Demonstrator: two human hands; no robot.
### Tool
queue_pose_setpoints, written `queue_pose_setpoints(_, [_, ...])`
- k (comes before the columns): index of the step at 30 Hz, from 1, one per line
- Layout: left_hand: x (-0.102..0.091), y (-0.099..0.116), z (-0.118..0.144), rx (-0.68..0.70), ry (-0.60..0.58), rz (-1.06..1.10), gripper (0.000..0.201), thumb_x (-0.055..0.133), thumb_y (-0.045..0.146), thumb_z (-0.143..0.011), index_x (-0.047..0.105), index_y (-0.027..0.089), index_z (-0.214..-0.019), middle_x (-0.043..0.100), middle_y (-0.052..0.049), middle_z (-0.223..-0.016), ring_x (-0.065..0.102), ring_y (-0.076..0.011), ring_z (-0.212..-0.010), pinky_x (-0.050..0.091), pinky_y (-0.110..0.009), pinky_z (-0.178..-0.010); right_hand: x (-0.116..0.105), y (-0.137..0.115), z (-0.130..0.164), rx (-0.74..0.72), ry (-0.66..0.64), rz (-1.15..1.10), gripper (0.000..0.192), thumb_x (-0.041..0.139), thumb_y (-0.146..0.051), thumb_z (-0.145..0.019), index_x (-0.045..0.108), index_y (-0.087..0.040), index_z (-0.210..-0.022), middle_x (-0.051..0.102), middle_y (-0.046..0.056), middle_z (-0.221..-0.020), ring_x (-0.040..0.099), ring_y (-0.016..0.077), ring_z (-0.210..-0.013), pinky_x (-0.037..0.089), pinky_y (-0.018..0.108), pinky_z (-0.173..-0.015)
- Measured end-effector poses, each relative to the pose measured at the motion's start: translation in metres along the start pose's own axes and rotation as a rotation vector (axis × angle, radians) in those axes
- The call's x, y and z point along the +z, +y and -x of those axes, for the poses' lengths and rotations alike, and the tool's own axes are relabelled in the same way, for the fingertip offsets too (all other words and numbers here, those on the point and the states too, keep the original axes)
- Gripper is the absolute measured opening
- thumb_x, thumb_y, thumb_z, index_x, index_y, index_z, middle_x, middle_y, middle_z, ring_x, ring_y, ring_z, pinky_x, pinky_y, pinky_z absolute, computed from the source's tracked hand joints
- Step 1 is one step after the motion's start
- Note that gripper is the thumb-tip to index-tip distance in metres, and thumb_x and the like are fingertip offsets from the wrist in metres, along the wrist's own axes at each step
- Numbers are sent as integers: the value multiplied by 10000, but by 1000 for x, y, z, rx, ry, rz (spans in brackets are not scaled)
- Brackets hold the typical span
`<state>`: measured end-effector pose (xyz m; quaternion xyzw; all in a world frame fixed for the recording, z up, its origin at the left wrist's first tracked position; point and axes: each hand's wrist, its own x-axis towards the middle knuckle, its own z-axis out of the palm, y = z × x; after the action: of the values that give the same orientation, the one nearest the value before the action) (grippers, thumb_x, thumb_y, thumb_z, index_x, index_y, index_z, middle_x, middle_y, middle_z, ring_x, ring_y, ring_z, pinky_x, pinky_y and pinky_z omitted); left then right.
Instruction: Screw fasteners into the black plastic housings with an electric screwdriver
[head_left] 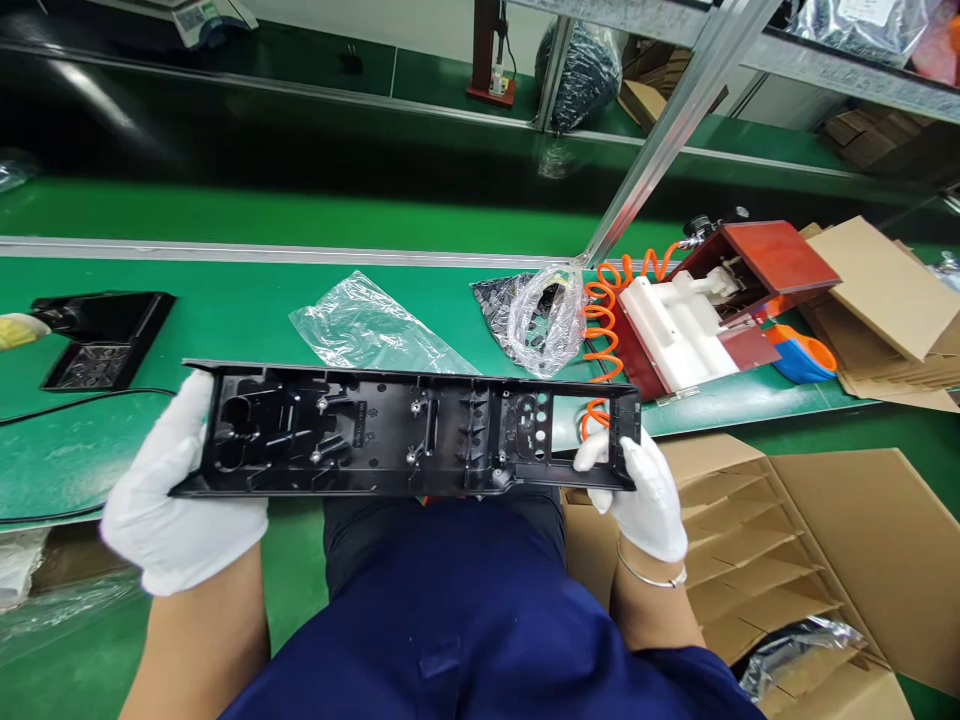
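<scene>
A long black plastic housing [390, 430] is held level in front of my body, its ribbed inner side with screw posts facing me. My left hand [180, 500], in a white glove, grips its left end. Around the right end, beside a rectangular cut-out, are the gloved fingers of my right hand [637, 485]. Behind the housing, a clear plastic bag [367, 325] lies flat on the green bench [225, 310]. A bag of small black parts [499, 310] sits further right, partly under a crumpled ring of clear plastic [546, 320].
On the right stands a red and white fixture [679, 330] with a coiled orange hose [600, 320]. A blue and orange tape dispenser [802, 355] is beside flat cardboard [877, 290]. Below is an open, divided carton [840, 540]. A black stand-like part [112, 340] lies left.
</scene>
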<state>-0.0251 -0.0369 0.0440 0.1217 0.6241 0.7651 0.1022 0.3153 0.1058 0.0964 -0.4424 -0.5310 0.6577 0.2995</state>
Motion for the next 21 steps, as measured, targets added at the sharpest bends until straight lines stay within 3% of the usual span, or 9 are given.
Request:
queue_pose_setpoints(5, [13,11,0,-27,85,83,403,627,252,-731,801,174,-1086,818,18,-1006,684,-297,-1220,405,-572,-1253,2,2,0,-41,15,-25,536,593,-689,-881,647,-161,-810,565,16,-578,429,52,-375,286,200,-390])
queue_pose_setpoints(11, [22,16,0,-86,213,94,207,651,173,-756,800,175,-899,814,-3,-926,755,-268,-1001,498,-568,-1189,0,6,-1,-87,-17,-36,457,540,-590,-949,615,-155,-831,621,20,-700,423,34,-380,284,205,-374])
queue_pose_setpoints(21, [17,9,0,-9,166,69,249,610,208,-765,797,182,-927,815,14,-981,745,-287,-1080,481,-575,-1207,-7,15,-1,-94,-61,-58,444,472,-532,-995,631,-143,-850,565,14,-619,455,52,-398,293,203,-402])
